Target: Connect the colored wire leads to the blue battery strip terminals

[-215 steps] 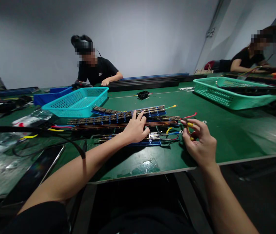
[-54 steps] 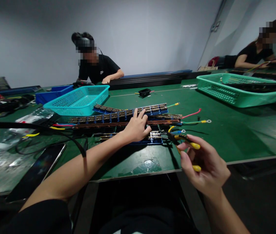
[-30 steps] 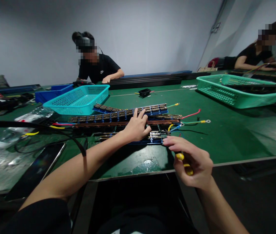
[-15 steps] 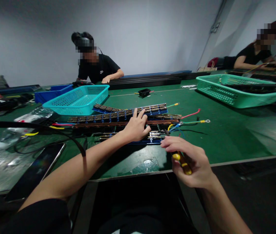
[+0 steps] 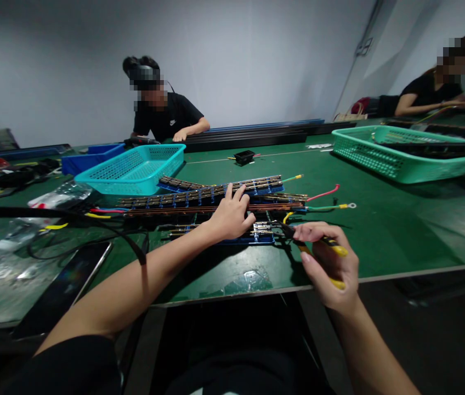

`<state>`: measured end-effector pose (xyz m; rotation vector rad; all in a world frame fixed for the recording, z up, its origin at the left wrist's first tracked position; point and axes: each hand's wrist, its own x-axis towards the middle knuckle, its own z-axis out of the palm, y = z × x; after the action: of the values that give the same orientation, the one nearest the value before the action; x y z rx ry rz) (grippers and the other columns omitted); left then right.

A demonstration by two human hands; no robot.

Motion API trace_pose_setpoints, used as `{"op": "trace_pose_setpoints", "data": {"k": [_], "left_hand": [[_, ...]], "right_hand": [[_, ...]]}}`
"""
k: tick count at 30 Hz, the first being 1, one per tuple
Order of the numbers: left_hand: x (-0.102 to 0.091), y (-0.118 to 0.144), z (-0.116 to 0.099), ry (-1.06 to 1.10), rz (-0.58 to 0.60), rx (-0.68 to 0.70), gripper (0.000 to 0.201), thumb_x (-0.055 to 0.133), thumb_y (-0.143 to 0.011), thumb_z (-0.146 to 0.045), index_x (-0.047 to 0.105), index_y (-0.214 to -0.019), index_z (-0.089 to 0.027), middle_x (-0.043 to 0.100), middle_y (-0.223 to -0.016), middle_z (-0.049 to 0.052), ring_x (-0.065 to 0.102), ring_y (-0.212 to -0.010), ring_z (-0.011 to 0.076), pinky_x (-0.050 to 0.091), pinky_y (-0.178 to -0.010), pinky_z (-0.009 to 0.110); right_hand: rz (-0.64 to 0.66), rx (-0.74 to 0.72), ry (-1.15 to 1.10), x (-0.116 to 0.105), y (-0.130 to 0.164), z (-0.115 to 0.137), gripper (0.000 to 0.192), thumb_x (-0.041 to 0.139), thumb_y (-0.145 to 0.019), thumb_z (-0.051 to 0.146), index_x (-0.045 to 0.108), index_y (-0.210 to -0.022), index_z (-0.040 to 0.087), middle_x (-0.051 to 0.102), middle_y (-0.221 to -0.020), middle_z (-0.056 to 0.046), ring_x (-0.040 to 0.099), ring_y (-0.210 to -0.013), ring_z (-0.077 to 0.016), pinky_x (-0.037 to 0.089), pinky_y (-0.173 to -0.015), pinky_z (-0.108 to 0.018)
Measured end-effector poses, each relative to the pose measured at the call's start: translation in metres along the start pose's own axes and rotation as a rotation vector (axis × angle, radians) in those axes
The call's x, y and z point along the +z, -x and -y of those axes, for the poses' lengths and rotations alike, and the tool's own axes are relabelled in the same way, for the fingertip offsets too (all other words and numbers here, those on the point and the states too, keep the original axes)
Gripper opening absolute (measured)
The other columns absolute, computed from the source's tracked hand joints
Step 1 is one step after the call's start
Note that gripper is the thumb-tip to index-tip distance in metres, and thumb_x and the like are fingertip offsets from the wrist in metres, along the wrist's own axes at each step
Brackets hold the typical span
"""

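1. The table (image 5: 401,230), green-topped, carries everything; the places below are told from the long strips (image 5: 211,198) near its middle.
2. Two mesh baskets: a blue-green basket (image 5: 131,170) just behind the strips' left part, and a green basket (image 5: 397,156) well apart to the right.
3. Two other people sit at work: one behind the strips across the table, one far off to the right.
4. The strips, dark with blue clips, lie stacked in about four rows; I cannot count them surely. Coloured wires (image 5: 323,200) stick out of their right end: at least red, green, yellow and blue.
5. The left hand (image 5: 228,216) lies flat on the strips, fingers spread, pressing them down rather than closed round anything.
6. The right hand (image 5: 331,263), in front of the strips' right end, has its grip closed round one pair of pliers (image 5: 318,244) with yellow handles; the dark tip points at the wire ends.
7. Judged from this, the wire ends are being worked on; none looks cut or joined yet, so most seems left.
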<state>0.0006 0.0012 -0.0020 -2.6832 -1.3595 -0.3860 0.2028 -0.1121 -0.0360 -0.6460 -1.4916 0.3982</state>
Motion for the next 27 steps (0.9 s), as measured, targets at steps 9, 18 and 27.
{"op": "trace_pose_setpoints", "data": {"k": [9, 18, 27], "left_hand": [[0.001, 0.0, 0.0, 0.028, -0.001, -0.02, 0.026, 0.047, -0.094, -0.036, 0.055, -0.109, -0.016, 0.04, -0.157, 0.02, 0.024, -0.153, 0.0354, 0.03, -0.122, 0.058], [0.001, 0.0, 0.001, -0.041, -0.009, 0.019, 0.025, 0.045, -0.095, -0.036, 0.055, -0.105, -0.015, 0.045, -0.153, 0.024, 0.028, -0.153, 0.0313, 0.017, -0.128, 0.053], [0.003, -0.001, 0.002, -0.044, -0.02, 0.029, 0.026, 0.045, -0.095, -0.037, 0.055, -0.106, -0.016, 0.048, -0.151, 0.022, 0.029, -0.152, 0.0318, 0.019, -0.127, 0.055]], "right_hand": [[-0.267, 0.079, -0.149, 0.015, 0.005, -0.002, 0.015, 0.063, -0.088, 0.017, 0.057, -0.1, 0.023, 0.056, -0.092, -0.004, 0.059, -0.09, -0.0188, 0.051, -0.093, -0.041], [-0.463, 0.152, -0.048, 0.017, 0.012, -0.005, 0.026, 0.069, -0.081, 0.023, 0.06, -0.106, 0.024, 0.058, -0.108, -0.005, 0.063, -0.099, -0.021, 0.052, -0.092, -0.043], [-0.159, 0.226, 0.33, -0.008, 0.023, 0.013, 0.038, 0.066, -0.087, 0.024, 0.062, -0.125, 0.023, 0.067, -0.084, -0.002, 0.061, -0.068, -0.0154, 0.051, -0.063, -0.029]]}}
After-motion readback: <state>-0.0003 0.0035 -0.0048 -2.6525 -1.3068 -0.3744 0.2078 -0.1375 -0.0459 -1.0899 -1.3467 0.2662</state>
